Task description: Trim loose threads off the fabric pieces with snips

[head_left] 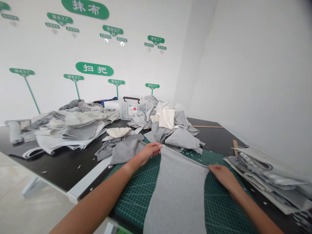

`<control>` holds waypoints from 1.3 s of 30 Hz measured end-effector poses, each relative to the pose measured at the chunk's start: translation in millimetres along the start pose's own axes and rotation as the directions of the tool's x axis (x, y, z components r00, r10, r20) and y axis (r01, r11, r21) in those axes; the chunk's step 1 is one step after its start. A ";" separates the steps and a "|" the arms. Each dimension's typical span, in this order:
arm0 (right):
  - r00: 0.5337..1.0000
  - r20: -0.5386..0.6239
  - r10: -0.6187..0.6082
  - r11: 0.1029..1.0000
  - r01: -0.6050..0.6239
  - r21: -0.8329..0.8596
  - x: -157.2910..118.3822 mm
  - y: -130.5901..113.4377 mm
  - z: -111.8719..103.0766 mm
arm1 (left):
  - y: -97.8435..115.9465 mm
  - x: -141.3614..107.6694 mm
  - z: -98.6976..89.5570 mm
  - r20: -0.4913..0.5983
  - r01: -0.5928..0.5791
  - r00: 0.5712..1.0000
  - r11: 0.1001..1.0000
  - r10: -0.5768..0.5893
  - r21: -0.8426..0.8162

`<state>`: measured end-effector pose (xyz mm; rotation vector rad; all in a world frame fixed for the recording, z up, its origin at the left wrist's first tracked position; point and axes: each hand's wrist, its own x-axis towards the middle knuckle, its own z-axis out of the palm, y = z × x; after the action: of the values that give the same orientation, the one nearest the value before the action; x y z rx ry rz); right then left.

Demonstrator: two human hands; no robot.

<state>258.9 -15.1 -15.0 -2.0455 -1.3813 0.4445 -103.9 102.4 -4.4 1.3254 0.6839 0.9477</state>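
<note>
A long piece of light grey fabric (181, 191) stretches from the green cutting mat (226, 201) toward me, its lower end running out of view. My left hand (150, 151) pinches its far left corner between thumb and fingers. At the far right corner, my right hand (220, 174) grips the cloth, so the far edge is pulled taut between both hands. Just beyond my left hand lies a darker grey cloth (125, 150). Small white scraps are scattered over the mat near the fabric's far edge.
Heaped grey and cream cloths (70, 125) cover the table's left side. Another cloth pile (180, 136) stands behind the mat, beside a clear plastic box (125, 110). Folded fabric (265, 175) is stacked at the right. Wooden strips (235, 147) lie near the wall.
</note>
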 end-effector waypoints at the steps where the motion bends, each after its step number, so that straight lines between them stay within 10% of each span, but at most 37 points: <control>1: 1.000 0.002 0.002 1.000 -0.002 -0.016 0.1 -0.2 -1.1 | -0.8 0.0 0.3 -0.004 -0.016 1.000 1.000 0.016 0.023; 10: 0.992 -0.112 -0.054 0.939 0.012 -0.344 -5.5 -18.5 -7.7 | -4.2 -1.3 6.1 -0.063 -0.143 0.985 0.966 0.160 0.217; 23: 0.904 -0.042 -0.425 0.845 0.413 0.340 -20.2 -120.1 78.7 | -23.2 4.1 20.1 0.028 -0.227 0.972 0.903 0.232 0.364; 30: 0.873 -0.063 -0.484 0.778 0.462 0.427 -18.6 -117.9 117.1 | -30.3 2.0 22.2 0.106 -0.307 0.952 0.867 0.289 0.394; 39: 0.878 -0.057 -0.474 0.789 0.453 0.414 -18.9 -111.2 116.6 | -33.6 4.7 19.9 0.117 -0.254 0.967 0.875 0.226 0.412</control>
<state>104.4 32.1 -30.3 -1.2988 -1.5975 0.5190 -78.5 97.3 -34.1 1.8556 0.7101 0.9813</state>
